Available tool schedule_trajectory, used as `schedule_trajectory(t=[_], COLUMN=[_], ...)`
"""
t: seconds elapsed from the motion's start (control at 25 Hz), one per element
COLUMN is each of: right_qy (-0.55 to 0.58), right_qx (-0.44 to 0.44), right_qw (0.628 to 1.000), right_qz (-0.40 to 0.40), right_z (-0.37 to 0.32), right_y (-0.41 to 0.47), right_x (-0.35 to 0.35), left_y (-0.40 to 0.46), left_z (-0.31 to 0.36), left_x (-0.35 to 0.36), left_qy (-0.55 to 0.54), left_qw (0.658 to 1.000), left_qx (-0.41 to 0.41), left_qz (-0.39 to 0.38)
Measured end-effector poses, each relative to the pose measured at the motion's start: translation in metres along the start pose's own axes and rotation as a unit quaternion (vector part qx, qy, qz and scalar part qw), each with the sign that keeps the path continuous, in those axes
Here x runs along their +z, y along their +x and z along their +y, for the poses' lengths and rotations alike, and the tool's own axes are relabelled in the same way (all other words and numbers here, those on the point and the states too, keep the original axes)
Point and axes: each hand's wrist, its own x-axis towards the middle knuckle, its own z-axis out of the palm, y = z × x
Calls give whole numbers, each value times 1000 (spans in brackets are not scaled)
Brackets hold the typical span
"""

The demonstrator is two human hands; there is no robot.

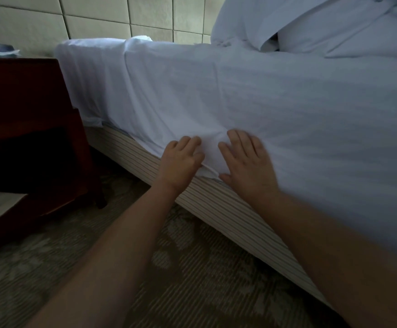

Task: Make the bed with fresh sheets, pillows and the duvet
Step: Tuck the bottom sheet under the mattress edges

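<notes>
Both hands flat on the white cotton sheet (pixel 240 95) draped down the mattress side; left hand (pixel 181 162) and right hand (pixel 247 159) press with fingers spread, gripping nothing; the loose hem runs lengthwise just above the striped bed base (pixel 216 202), directly beneath both palms, the left nearer it.

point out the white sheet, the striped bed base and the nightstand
white sheet (pixel 275 110), head view, on the part draped over the mattress side
striped bed base (pixel 221 204), head view, on its side panel below the sheet
nightstand (pixel 27 95), head view, on its dark wooden side
</notes>
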Motion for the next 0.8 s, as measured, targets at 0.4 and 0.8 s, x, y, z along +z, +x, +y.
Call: schedule_trajectory(t=[0.4,0.8], right_qy=[-159,-108], right_qx=[-21,-7], right_qw=[981,988], right_qz=[-109,-106], right_z=[-13,-16], right_y=[11,18], right_x=[10,6], left_y=[24,21], left_z=[-1,-23], left_x=[2,-15], left_qy=[-72,-97], left_qw=[954,938], left_qx=[-161,-176], left_qz=[-243,-283])
